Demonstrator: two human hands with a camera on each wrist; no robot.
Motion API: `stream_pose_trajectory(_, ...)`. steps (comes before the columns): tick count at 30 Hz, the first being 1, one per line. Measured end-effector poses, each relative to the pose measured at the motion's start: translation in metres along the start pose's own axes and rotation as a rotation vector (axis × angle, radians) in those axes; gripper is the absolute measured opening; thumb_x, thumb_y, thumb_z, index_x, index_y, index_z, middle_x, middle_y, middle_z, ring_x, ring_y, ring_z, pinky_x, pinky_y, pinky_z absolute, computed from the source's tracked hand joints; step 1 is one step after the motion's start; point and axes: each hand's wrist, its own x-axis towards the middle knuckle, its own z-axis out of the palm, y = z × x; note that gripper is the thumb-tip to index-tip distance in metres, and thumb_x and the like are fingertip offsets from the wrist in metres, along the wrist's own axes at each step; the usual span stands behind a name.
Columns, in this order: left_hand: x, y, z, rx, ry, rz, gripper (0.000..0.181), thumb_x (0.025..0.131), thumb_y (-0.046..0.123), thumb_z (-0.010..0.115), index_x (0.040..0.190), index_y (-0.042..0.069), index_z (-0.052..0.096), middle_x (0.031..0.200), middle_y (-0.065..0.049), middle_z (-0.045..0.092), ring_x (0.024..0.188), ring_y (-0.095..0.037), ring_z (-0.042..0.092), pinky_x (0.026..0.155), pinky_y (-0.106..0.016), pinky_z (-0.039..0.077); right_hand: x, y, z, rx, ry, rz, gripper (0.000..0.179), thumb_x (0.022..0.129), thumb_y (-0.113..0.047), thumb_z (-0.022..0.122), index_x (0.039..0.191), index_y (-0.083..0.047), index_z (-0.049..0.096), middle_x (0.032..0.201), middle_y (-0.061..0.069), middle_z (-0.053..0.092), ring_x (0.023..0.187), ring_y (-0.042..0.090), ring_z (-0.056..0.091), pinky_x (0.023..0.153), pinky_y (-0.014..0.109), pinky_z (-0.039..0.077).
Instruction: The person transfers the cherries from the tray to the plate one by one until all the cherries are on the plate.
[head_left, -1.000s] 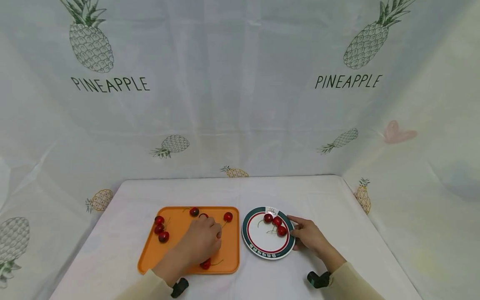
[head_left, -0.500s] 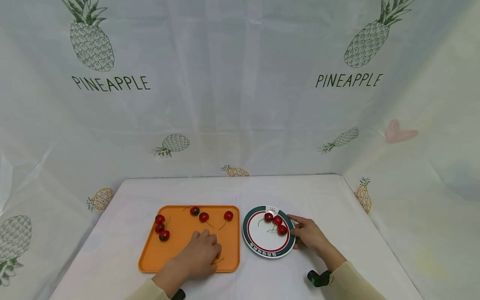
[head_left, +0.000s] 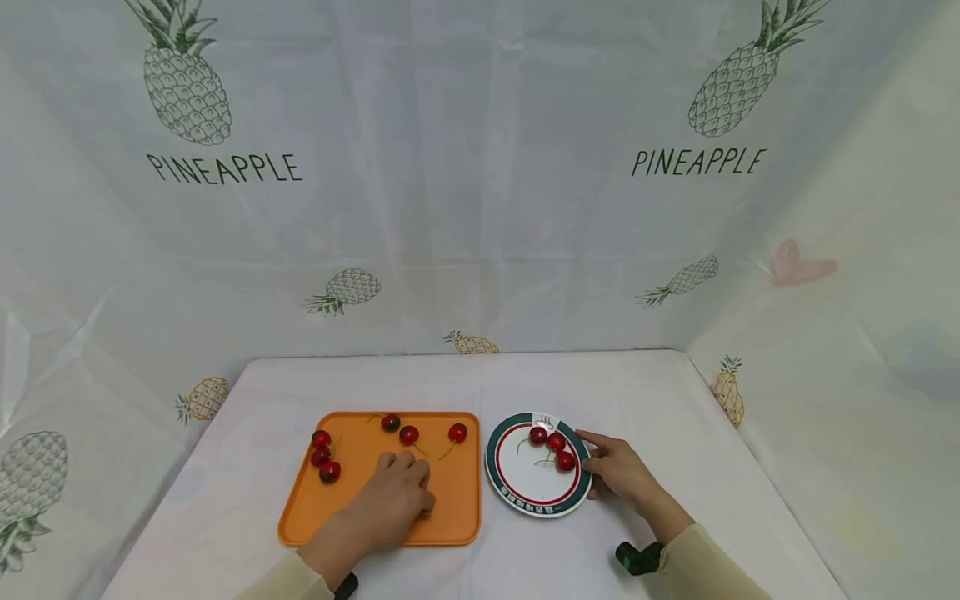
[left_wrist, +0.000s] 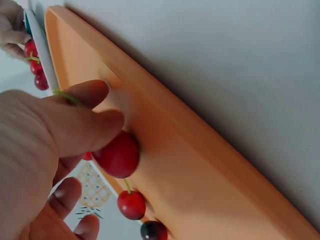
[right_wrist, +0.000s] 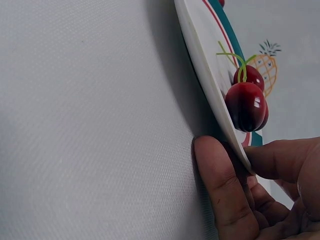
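Left hand (head_left: 392, 497) is shifting slightly leftward over the orange tray (head_left: 459, 504) since a moment earlier, pinching a cherry (left_wrist: 121, 157) there. Right hand (head_left: 618, 468) is gripping the edge of the plate (head_left: 492, 458) beside the tray, presumably steadying it while three cherries (head_left: 556, 442) are resting on it.

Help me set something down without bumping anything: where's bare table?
Beyond the tray and plate, the table is bare up to the backdrop; so is the strip between the right hand and the table's right edge. Tight: the tray-plate gap; cherries crowd the tray's left edge.
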Motion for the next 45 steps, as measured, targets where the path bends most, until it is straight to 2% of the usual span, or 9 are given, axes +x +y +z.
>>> stream_pose_trajectory(8,-0.006,-0.008,0.005,-0.032,0.010,-0.038,0.016,0.096,0.021,0.076,0.081,0.026,0.079,0.101,0.006,0.048,0.098,-0.019,0.037,0.088,-0.045,0.033,-0.001,0.000,0.000,-0.003,0.005,0.004,0.057,0.096,0.000,0.063,0.152,-0.009,0.056,0.103,0.015,0.063,0.062,0.024,0.067,0.060,0.035,0.060)
stream_pose_trajectory(11,-0.011,-0.010,0.007,-0.068,0.047,-0.068,0.019,0.095,0.013,0.075,0.081,0.026,0.078,0.101,0.006,0.050,0.098,-0.019,0.038,0.090,-0.047,0.035,-0.002,0.000,0.000,-0.009,-0.003,0.000,0.057,0.096,0.000,0.063,0.153,-0.009,0.055,0.103,0.015,0.063,0.062,0.024,0.067,0.059,0.035,0.060)
stream_pose_trajectory(16,-0.024,-0.012,0.013,-0.141,0.168,-0.202,0.022,0.090,0.004,0.070,0.086,0.025,0.068,0.103,0.008,0.054,0.100,-0.018,0.042,0.094,-0.048,0.039,-0.003,-0.002,-0.001,-0.014,-0.015,-0.008,0.058,0.097,0.000,0.063,0.153,-0.008,0.054,0.104,0.016,0.063,0.061,0.023,0.066,0.059,0.034,0.060)
stream_pose_trajectory(20,-0.035,-0.014,0.019,-0.149,0.247,-0.342,0.016,0.088,0.014,0.073,0.094,0.025,0.063,0.104,0.009,0.057,0.104,-0.019,0.046,0.092,-0.046,0.039,-0.002,-0.002,-0.001,-0.017,-0.013,-0.014,0.057,0.097,0.000,0.064,0.153,-0.008,0.054,0.106,0.016,0.064,0.061,0.024,0.066,0.059,0.035,0.060)
stream_pose_trajectory(23,-0.042,-0.015,0.022,-0.165,0.244,-0.429,0.021,0.087,0.028,0.079,0.099,0.023,0.062,0.101,0.007,0.056,0.101,-0.021,0.045,0.091,-0.047,0.037,-0.001,-0.002,-0.001,-0.019,-0.008,-0.016,0.057,0.097,0.000,0.064,0.153,-0.007,0.054,0.106,0.017,0.064,0.061,0.024,0.067,0.059,0.036,0.060)
stream_pose_trajectory(26,-0.048,-0.014,0.024,-0.189,0.200,-0.474,0.031,0.086,0.040,0.083,0.099,0.022,0.061,0.097,0.006,0.053,0.096,-0.021,0.042,0.090,-0.048,0.034,-0.001,-0.001,-0.001,-0.018,-0.008,-0.017,0.057,0.097,0.000,0.064,0.153,-0.007,0.054,0.106,0.016,0.064,0.062,0.024,0.067,0.059,0.036,0.060)
stream_pose_trajectory(31,-0.052,-0.015,0.026,-0.178,0.151,-0.483,0.031,0.086,0.044,0.085,0.094,0.024,0.063,0.095,0.008,0.051,0.094,-0.020,0.041,0.091,-0.049,0.034,-0.001,-0.001,0.000,-0.017,-0.010,-0.018,0.057,0.097,-0.001,0.064,0.153,-0.007,0.054,0.106,0.016,0.063,0.062,0.024,0.066,0.059,0.036,0.060)
stream_pose_trajectory(39,-0.048,-0.019,0.030,-0.103,0.189,-0.478,0.023,0.089,0.036,0.085,0.091,0.023,0.067,0.096,0.006,0.055,0.096,-0.021,0.044,0.091,-0.049,0.036,-0.003,-0.002,0.000,-0.012,-0.008,-0.020,0.058,0.096,0.000,0.064,0.153,-0.006,0.054,0.102,0.015,0.062,0.062,0.023,0.065,0.058,0.035,0.059)
stream_pose_trajectory(45,-0.045,-0.021,0.034,-0.096,0.214,-0.473,0.018,0.090,0.032,0.084,0.089,0.023,0.068,0.093,0.008,0.054,0.092,-0.020,0.042,0.087,-0.046,0.034,-0.003,-0.003,0.000,-0.021,-0.006,-0.020,0.057,0.097,0.000,0.064,0.153,-0.006,0.054,0.103,0.015,0.062,0.062,0.023,0.066,0.059,0.035,0.060)
